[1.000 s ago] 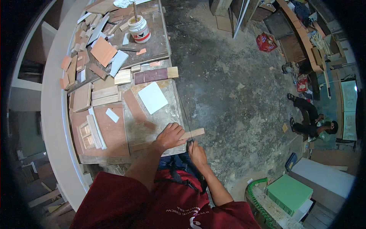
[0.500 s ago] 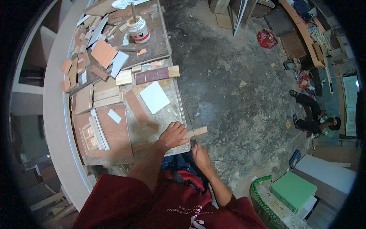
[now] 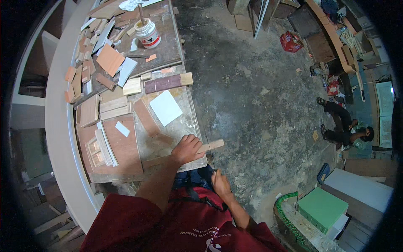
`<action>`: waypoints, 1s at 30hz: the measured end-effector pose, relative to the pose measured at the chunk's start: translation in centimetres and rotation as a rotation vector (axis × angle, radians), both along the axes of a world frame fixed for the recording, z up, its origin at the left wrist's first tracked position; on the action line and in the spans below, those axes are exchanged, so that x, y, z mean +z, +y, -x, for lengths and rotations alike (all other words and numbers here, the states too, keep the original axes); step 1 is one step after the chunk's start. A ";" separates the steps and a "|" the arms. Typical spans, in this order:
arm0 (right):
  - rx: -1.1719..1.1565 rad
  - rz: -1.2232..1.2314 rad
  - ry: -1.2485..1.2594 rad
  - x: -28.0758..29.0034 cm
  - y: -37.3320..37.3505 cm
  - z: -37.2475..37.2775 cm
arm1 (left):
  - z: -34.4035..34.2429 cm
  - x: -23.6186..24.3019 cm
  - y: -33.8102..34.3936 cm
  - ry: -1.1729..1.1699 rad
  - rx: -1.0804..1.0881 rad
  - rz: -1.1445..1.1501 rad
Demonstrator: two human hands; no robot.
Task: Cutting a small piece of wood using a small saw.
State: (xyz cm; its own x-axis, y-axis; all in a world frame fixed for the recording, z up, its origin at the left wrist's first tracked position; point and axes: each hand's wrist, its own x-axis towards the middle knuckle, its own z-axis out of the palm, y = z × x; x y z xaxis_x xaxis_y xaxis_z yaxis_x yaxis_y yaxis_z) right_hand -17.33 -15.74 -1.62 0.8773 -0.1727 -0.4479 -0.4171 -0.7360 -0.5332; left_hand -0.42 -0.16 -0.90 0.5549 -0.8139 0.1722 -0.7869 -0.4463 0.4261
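Observation:
My left hand (image 3: 187, 149) is closed over a pale wooden strip (image 3: 215, 145), pressing it down near the front right corner of the worktable (image 3: 189, 122). The strip's far end juts out past the table's right edge. Low beside that corner, my right hand (image 3: 221, 182) grips the handle of a saw, which is mostly hidden by the fingers. Its thin blade (image 3: 206, 136), seen edge-on, runs away from me across the overhanging strip. Just beyond my left hand lie a white square panel (image 3: 166, 108) and a brown board (image 3: 147, 114).
Wood offcuts (image 3: 111, 59) are heaped at the far left, by a white tub (image 3: 147, 34) with a stick in it. A small wooden frame (image 3: 97, 150) lies on the left. Across the floor (image 3: 252, 105) a person (image 3: 344, 124) sits at right. A green box (image 3: 322, 210) stands nearby.
My right hand has drawn back toward my body with the saw. My left hand stays on the strip, and the whole view has shifted slightly.

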 end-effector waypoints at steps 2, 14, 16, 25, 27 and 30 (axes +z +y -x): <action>-0.008 -0.013 0.018 0.1 0.3 -0.4 | -0.2 0.2 -0.1 0.004 0.001 0.010; 0.058 -0.115 0.002 0.2 -1.1 -0.9 | 0.0 0.5 -0.1 -0.017 0.008 0.020; 0.050 -0.086 -0.086 -0.4 -1.4 -4.4 | -0.2 0.9 -0.9 -0.060 0.020 0.007; 0.014 -0.033 0.001 1.5 -0.2 -0.7 | -0.3 0.0 -0.1 -0.042 0.027 0.012; -0.005 -0.134 -0.031 1.7 -0.5 -5.0 | -0.1 0.5 -0.2 -0.037 0.028 0.017; -0.011 -0.149 -0.109 1.2 -0.7 -7.2 | 0.1 0.5 -0.8 -0.046 0.026 0.017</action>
